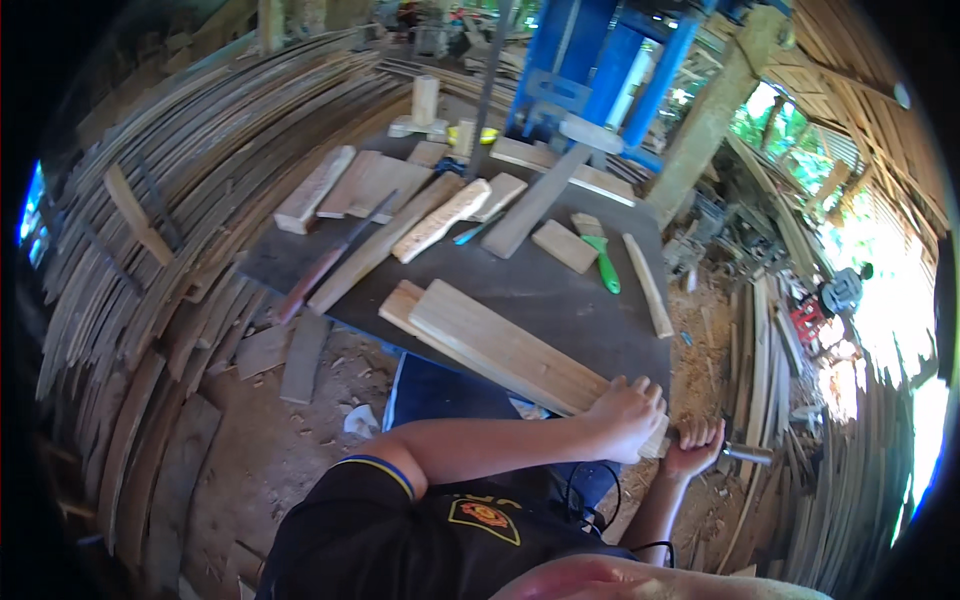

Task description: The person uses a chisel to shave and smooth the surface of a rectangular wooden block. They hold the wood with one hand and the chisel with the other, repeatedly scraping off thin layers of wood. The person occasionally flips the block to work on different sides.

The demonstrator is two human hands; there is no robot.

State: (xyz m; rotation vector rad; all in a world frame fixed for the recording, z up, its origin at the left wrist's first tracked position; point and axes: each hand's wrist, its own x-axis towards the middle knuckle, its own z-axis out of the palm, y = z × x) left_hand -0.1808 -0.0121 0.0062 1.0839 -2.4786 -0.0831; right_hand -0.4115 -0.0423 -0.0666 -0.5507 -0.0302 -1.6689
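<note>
Two pale boards (495,335), one lying over the other, stretch along the near edge of the dark worktable (390,270). My left hand (622,420) is closed over their right end, fingers curled round the wood at the table's corner. Just to its right, my right hand (692,447) grips a metal tool with a cylindrical bar (750,455) sticking out past the fist. Where that tool meets the wood is hidden by my hands.
Wood blocks (565,243), a green-handled brush (608,265) and a long file-like tool (340,255) lie on the table. A blue machine (555,65) and a post (715,110) stand behind. Stacked planks (110,320) line the left; more timber (760,370) is at right.
</note>
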